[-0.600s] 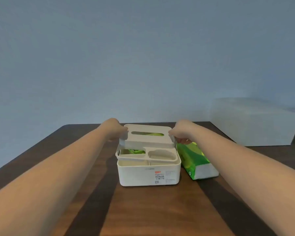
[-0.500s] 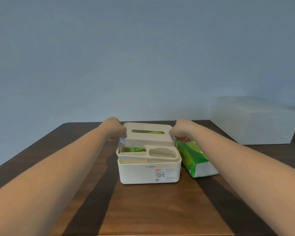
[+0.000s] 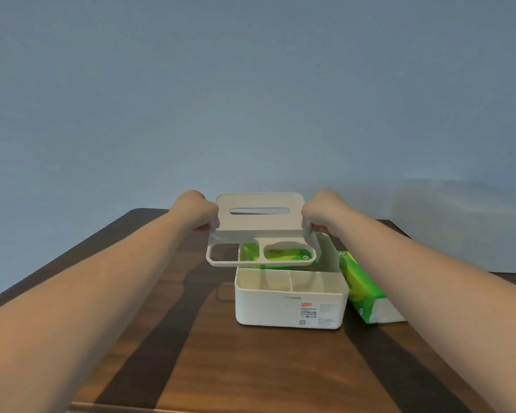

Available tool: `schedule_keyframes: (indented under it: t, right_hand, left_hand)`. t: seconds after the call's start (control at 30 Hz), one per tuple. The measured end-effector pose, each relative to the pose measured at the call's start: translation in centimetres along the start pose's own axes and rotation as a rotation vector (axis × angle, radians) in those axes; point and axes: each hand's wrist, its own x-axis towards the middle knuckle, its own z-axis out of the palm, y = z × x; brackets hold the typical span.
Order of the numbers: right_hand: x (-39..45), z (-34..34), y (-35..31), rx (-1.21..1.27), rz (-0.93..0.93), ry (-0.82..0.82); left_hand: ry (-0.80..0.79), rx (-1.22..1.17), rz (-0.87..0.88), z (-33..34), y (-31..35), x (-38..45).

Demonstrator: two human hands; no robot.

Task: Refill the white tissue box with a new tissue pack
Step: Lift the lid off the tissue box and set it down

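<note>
Status: lid is off the base, refill not started.

Nearest, on the dark brown wooden table (image 3: 251,368): the white rectangular plastic tissue box base (image 3: 291,305), open-topped, sticker label on its front wall. Its two front compartments, split by a divider, look empty. Behind them, in the rear main bay, a green plastic wrapper (image 3: 283,254) shows through the openings of the raised lid. It reads as the old pack, but how many tissues remain in it cannot be told.

At 3 o'clock of the base, just beside its wall, lies the new green-and-white wrapped tissue pack (image 3: 367,289), flat on the table, white end facing the camera, untouched. Whether it touches the box cannot be told.

Above the base and shifted toward 10 o'clock: the white plastic lid with a dispensing slot and front organiser openings (image 3: 259,231), clear of the base, roughly level. The left hand (image 3: 195,211) holds its 9 o'clock edge and the right hand (image 3: 323,211) its 3 o'clock edge, fingers curled closed around the sides.

At 2 o'clock, far back: a pale box-like object (image 3: 462,225), blurred.

Left, by judgement: park the lid, pull the old wrapper, drop the new pack into the rear bay, feed a tissue through the slot, reseat the lid.
</note>
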Motion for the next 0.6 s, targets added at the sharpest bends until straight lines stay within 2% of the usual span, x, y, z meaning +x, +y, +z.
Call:
schedule_keyframes:
  t: [0.3, 0.47, 0.6]
  right_hand:
    - [0.8, 2.5, -7.5, -0.074, -0.137, -0.001]
    - [0.4, 5.7, -10.6, -0.176, -0.202, -0.001]
    - [0.4, 9.5, -12.5, -0.301, -0.229, -0.133]
  left_hand:
    - [0.075, -0.246, -0.146, -4.4, -5.2, 2.0]
    - [0.098, -0.117, -0.184, -6.0, -9.0, 2.7]
    - [0.067, -0.053, -0.238, -6.2, -13.1, 2.9]
